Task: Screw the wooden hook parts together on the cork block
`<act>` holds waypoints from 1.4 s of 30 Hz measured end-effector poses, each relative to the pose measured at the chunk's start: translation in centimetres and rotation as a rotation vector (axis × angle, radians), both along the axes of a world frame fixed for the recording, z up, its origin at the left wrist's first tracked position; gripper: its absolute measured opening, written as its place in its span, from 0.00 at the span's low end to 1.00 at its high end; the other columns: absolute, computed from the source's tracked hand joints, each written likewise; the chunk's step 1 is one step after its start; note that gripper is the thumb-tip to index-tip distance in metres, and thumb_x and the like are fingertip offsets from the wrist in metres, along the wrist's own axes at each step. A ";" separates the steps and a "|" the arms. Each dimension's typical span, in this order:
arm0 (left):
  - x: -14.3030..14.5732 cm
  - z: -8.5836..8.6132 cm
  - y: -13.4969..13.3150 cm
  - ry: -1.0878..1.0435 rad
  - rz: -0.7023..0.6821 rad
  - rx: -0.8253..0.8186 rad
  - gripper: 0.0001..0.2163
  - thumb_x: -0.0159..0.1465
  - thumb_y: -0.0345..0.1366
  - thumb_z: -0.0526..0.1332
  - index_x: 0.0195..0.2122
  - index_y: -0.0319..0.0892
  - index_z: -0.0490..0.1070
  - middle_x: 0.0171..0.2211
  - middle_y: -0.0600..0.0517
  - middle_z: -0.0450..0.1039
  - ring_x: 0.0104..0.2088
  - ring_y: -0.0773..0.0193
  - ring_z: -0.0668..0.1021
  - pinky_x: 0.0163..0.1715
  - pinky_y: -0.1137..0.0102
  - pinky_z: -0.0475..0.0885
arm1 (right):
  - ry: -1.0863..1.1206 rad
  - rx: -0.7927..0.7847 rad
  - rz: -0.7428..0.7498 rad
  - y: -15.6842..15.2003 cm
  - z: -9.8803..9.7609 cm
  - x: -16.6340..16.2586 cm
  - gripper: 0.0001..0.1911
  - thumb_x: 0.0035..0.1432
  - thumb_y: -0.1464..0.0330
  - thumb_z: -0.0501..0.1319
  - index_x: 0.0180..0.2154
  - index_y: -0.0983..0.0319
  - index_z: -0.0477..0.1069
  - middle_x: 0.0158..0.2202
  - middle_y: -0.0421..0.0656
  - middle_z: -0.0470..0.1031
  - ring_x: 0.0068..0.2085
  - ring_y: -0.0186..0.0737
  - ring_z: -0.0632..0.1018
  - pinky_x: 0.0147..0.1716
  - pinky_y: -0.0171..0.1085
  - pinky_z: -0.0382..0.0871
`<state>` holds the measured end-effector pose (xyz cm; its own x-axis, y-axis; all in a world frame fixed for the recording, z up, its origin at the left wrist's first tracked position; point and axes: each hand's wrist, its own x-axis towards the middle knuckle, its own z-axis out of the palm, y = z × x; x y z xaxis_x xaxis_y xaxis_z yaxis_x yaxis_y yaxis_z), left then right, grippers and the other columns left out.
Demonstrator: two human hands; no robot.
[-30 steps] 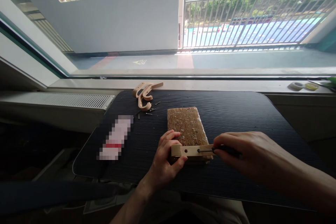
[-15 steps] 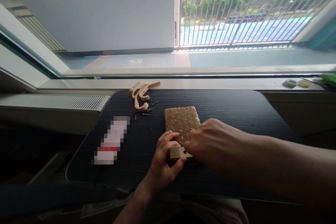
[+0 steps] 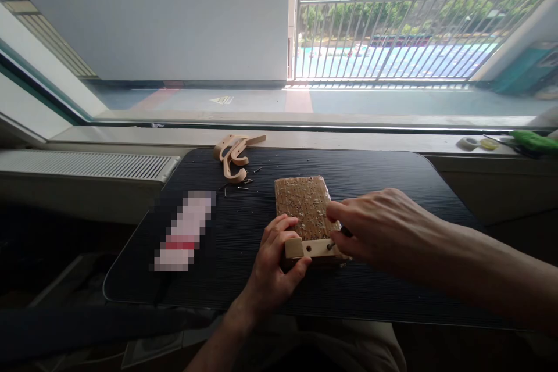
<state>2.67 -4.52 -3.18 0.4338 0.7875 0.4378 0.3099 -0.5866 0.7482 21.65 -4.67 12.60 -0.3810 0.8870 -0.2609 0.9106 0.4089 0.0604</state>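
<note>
My left hand (image 3: 272, 256) is closed on the left end of a pale wooden hook (image 3: 319, 249), thumb in front and fingers behind. The hook lies along the near edge of a brown cardboard block (image 3: 300, 200) that is pitted with small holes. One dark hole shows in the wood near my fingers. To its right, my right hand (image 3: 366, 224) grips a screwdriver (image 3: 346, 232); its dark handle is mostly hidden in the fingers. The screwdriver's tip meets the second hole in the wood, where a screw head seems to sit.
Several wooden hooks (image 3: 233, 157) lie at the back left of the black table (image 3: 375, 174), with loose screws (image 3: 243, 188) beside them. A blurred pink and red item (image 3: 185, 232) is at left. Tape rolls (image 3: 468, 143) and a green thing (image 3: 534, 140) rest on the windowsill.
My right hand has shifted right and its fist has loosened, so the screwdriver and more of the wooden hook show. The left hand keeps its hold. The view has tilted slightly.
</note>
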 end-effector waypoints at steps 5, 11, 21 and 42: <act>0.0 -0.1 0.0 0.022 0.003 0.009 0.12 0.57 0.31 0.61 0.42 0.43 0.65 0.55 0.46 0.64 0.60 0.52 0.61 0.58 0.51 0.60 | 0.290 0.026 0.140 -0.6 0.0 1.2 0.05 0.59 0.71 0.52 0.34 0.61 0.66 0.29 0.39 0.71 0.25 0.33 0.70 0.23 0.35 0.49; 0.0 -0.4 0.0 0.056 0.010 0.033 0.13 0.58 0.31 0.61 0.44 0.44 0.63 0.56 0.46 0.61 0.61 0.53 0.60 0.59 0.53 0.59 | 0.541 0.076 0.205 0.3 -1.6 1.0 0.12 0.63 0.68 0.50 0.33 0.62 0.70 0.31 0.41 0.70 0.28 0.32 0.67 0.27 0.34 0.54; -0.2 -1.1 0.2 0.136 0.038 0.070 0.14 0.59 0.32 0.61 0.46 0.45 0.63 0.54 0.46 0.61 0.59 0.53 0.62 0.57 0.54 0.64 | 1.269 -0.255 0.080 1.2 -4.8 0.7 0.16 0.55 0.80 0.48 0.38 0.66 0.72 0.28 0.39 0.72 0.29 0.29 0.72 0.30 0.29 0.64; 0.0 -0.3 -0.1 0.015 0.002 0.045 0.12 0.58 0.30 0.61 0.43 0.44 0.63 0.55 0.46 0.63 0.60 0.53 0.61 0.59 0.52 0.60 | 0.286 0.066 0.010 -1.2 -0.6 1.6 0.07 0.52 0.70 0.58 0.36 0.60 0.71 0.29 0.39 0.71 0.24 0.33 0.69 0.22 0.35 0.52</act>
<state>2.68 -4.65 -3.51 0.4390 0.7681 0.4661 0.3225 -0.6189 0.7162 23.24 -5.85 12.01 -0.4395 0.8944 -0.0833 0.8904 0.4216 -0.1718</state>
